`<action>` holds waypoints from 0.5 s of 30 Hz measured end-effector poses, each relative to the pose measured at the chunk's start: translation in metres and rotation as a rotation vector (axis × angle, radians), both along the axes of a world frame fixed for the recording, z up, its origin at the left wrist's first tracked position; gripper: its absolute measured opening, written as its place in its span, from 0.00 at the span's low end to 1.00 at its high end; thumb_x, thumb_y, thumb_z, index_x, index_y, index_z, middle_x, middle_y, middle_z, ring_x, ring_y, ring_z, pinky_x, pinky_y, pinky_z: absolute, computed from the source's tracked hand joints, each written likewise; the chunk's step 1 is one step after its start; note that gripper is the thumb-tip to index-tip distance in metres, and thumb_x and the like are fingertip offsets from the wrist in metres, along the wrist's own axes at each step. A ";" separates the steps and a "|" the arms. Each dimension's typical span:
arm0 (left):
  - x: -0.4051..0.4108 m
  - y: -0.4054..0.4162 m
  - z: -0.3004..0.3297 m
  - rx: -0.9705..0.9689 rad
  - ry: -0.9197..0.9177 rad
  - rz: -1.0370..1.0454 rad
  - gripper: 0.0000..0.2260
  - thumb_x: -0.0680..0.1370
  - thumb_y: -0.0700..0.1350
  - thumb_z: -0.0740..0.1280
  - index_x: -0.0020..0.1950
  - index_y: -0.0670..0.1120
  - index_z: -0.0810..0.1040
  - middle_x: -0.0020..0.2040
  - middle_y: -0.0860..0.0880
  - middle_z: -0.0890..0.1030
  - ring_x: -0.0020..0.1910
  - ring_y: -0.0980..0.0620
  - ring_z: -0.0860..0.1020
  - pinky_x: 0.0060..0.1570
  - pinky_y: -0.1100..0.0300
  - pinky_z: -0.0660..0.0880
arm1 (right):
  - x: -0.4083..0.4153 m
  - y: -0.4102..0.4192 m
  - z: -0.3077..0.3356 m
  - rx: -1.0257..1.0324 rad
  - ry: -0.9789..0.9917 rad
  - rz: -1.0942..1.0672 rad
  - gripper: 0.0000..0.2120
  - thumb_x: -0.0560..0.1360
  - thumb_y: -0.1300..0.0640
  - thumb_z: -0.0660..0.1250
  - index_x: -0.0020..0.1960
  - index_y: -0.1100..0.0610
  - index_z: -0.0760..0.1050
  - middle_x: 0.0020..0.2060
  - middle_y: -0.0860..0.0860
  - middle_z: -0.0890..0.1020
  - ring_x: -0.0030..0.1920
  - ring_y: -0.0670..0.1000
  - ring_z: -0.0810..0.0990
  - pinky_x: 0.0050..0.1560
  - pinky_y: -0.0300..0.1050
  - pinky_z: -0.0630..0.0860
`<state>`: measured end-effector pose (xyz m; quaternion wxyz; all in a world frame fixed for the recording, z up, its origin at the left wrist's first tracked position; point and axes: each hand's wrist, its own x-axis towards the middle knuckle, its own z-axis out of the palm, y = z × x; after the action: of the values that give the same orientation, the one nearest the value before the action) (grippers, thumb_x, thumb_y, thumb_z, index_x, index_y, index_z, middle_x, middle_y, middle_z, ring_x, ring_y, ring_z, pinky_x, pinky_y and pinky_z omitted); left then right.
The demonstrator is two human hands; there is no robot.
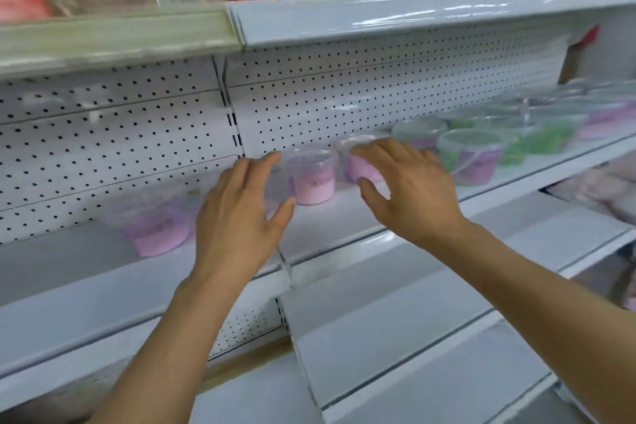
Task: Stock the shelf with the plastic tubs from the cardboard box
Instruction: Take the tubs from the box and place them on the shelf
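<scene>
Head view: both hands, left (237, 213) and right (409, 189), are held spread and empty beside two pink tubs (315, 176) set on the white shelf (344, 217), seemingly for aligning them into a row.

Clear pink-filled tubs (315, 176) upright on white shelf (344, 217), green-filled tubs (471, 155) further right

white shelf (344, 227), pink tubs (315, 179), green tubs (475, 155)
</scene>
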<state>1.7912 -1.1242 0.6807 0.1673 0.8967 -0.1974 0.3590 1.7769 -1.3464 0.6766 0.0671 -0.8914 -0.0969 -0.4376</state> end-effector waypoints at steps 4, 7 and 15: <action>-0.017 -0.100 -0.009 0.013 -0.005 -0.159 0.23 0.75 0.54 0.67 0.70 0.52 0.69 0.62 0.51 0.73 0.61 0.48 0.71 0.46 0.53 0.72 | -0.054 -0.103 -0.011 0.036 0.061 -0.177 0.20 0.72 0.48 0.63 0.63 0.50 0.73 0.54 0.49 0.79 0.50 0.56 0.79 0.45 0.49 0.74; -0.027 -0.186 -0.022 0.033 0.026 -0.289 0.22 0.75 0.54 0.68 0.68 0.52 0.71 0.62 0.51 0.72 0.61 0.48 0.72 0.47 0.52 0.73 | -0.093 -0.186 -0.024 0.007 0.126 -0.309 0.21 0.73 0.48 0.64 0.66 0.50 0.71 0.55 0.49 0.78 0.52 0.56 0.79 0.45 0.49 0.73; -0.054 -0.417 -0.064 0.065 0.187 -0.591 0.22 0.76 0.55 0.66 0.69 0.52 0.69 0.64 0.53 0.69 0.64 0.51 0.69 0.52 0.52 0.71 | -0.203 -0.393 -0.059 0.063 0.357 -0.658 0.23 0.75 0.47 0.63 0.69 0.48 0.67 0.60 0.52 0.75 0.57 0.58 0.76 0.46 0.50 0.71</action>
<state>1.7369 -1.5415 0.6170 0.2533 0.8344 -0.4447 0.2045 1.5740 -1.7397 0.6172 -0.0338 -0.9346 0.2217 -0.2762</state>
